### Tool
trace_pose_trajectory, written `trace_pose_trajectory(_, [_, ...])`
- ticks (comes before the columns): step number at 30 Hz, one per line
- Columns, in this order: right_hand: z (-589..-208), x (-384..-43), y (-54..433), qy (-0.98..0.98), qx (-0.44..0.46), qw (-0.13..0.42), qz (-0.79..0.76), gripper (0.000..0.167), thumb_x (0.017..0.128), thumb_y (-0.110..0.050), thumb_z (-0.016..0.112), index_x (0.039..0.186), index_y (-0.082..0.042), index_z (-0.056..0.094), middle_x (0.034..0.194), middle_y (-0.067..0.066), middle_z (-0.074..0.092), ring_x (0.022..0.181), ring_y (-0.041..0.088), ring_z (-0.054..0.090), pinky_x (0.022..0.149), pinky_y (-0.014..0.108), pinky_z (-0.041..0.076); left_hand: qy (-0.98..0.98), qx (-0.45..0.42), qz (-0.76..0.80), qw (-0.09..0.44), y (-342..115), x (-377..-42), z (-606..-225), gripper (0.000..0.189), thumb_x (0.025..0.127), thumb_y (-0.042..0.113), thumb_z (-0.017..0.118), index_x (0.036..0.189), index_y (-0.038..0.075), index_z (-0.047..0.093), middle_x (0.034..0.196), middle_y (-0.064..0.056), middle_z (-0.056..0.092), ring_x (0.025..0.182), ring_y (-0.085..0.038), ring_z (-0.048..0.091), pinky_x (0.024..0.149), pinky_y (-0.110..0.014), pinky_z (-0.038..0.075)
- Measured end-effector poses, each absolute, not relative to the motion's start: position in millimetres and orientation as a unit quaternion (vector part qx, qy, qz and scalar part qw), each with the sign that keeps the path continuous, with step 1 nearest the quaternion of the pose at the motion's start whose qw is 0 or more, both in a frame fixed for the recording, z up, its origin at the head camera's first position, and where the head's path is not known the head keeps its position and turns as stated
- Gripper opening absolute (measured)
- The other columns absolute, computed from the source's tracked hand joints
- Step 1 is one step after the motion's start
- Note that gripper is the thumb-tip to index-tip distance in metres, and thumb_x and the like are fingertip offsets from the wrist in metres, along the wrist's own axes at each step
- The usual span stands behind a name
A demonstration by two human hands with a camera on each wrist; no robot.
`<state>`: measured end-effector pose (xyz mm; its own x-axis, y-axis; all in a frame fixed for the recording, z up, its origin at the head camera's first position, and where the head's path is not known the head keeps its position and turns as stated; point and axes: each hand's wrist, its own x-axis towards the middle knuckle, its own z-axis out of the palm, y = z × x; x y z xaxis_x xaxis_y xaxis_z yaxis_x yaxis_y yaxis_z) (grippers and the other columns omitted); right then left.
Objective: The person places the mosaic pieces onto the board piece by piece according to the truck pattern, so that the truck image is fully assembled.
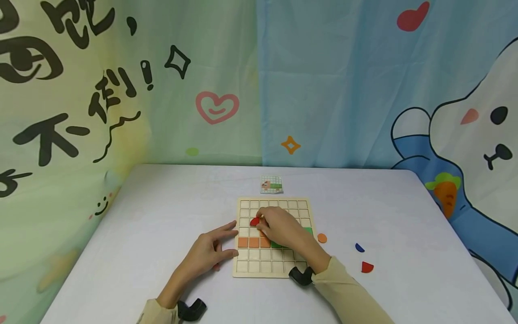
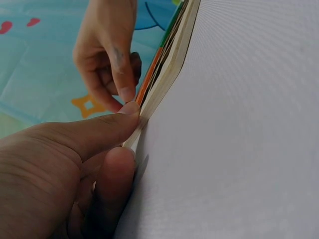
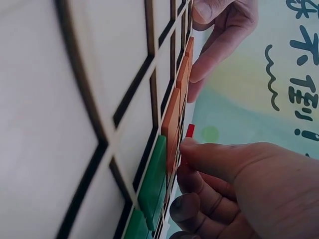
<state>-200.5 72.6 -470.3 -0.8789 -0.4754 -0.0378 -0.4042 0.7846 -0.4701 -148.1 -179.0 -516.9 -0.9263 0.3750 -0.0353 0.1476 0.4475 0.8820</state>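
A wooden grid board (image 1: 263,268) lies on the white table. My right hand (image 1: 281,227) pinches a small red piece with a curved edge (image 1: 254,222) between thumb and fingers, over the board's upper left part. In the right wrist view only a thin edge of the red piece (image 3: 190,131) shows. My left hand (image 1: 204,254) touches the board's left edge with thumb and outstretched fingertips. Orange square tiles (image 1: 254,243) sit in a row on the grid, with green tiles (image 3: 153,175) beside them. The right hand and forearm hide part of the grid.
Behind the board lies a small picture card (image 1: 271,184). Right of the board are an orange disc (image 1: 322,238), a blue half-disc (image 1: 359,248) and a red quarter-round piece (image 1: 367,267). Something red (image 1: 216,267) shows partly under the left hand. A printed curtain (image 1: 323,90) hangs behind the table.
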Motion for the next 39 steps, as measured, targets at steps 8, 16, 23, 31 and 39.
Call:
trace_pose_trajectory(8, [-473.9,-203.6,71.3,0.943,-0.236,0.076,-0.223,0.029,0.101,-0.018,0.073,0.125,-0.003,0.072,0.094,0.004,0.071,0.078,0.014,0.059,0.075,0.034,0.054,0.843,0.157,0.502,0.112,-178.8,-147.7,-516.1,0.058,0.089,0.023,0.087,0.142,0.008,0.067,0.164,-0.004,0.051,0.042,-0.014,0.056,0.045,-0.026,0.047])
trace_pose_trajectory(16, [-474.2,-204.7,71.3,0.94,-0.243,0.077,-0.227,0.027,0.101,-0.018,0.072,0.124,-0.003,0.072,0.082,0.0,0.064,0.07,0.012,0.053,0.065,0.029,0.046,0.844,0.16,0.5,0.109,-179.2,-147.8,-515.4,0.058,0.089,0.021,0.087,0.142,0.008,0.067,0.164,-0.004,0.052,0.041,-0.013,0.056,0.045,-0.025,0.047])
trace_pose_trajectory(23, [-473.2,-204.5,71.7,0.937,-0.243,0.086,-0.236,0.027,0.102,-0.017,0.072,0.124,-0.003,0.072,0.077,-0.003,0.06,0.065,0.01,0.053,0.062,0.026,0.044,0.844,0.161,0.501,0.109,-179.1,-148.5,-517.6,0.058,0.089,0.022,0.087,0.142,0.007,0.067,0.164,-0.004,0.052,0.041,-0.013,0.056,0.045,-0.026,0.047])
trace_pose_trajectory(31, [-473.4,-204.2,71.5,0.936,-0.245,0.085,-0.237,0.027,0.101,-0.015,0.071,0.125,-0.003,0.072,0.075,-0.003,0.059,0.064,0.011,0.052,0.06,0.027,0.043,0.846,0.16,0.497,0.106,-179.1,-147.9,-516.4,0.058,0.089,0.022,0.087,0.142,0.008,0.067,0.164,-0.004,0.052,0.041,-0.013,0.056,0.045,-0.025,0.047])
trace_pose_trajectory(39, [-472.2,-204.1,72.8,0.939,-0.238,0.085,-0.234,0.029,0.101,-0.019,0.072,0.127,-0.005,0.071,0.078,-0.002,0.059,0.068,0.013,0.052,0.064,0.029,0.043,0.848,0.159,0.495,0.107,-178.5,-148.5,-517.9,0.058,0.089,0.023,0.087,0.142,0.008,0.067,0.164,-0.004,0.052,0.041,-0.013,0.056,0.045,-0.025,0.046])
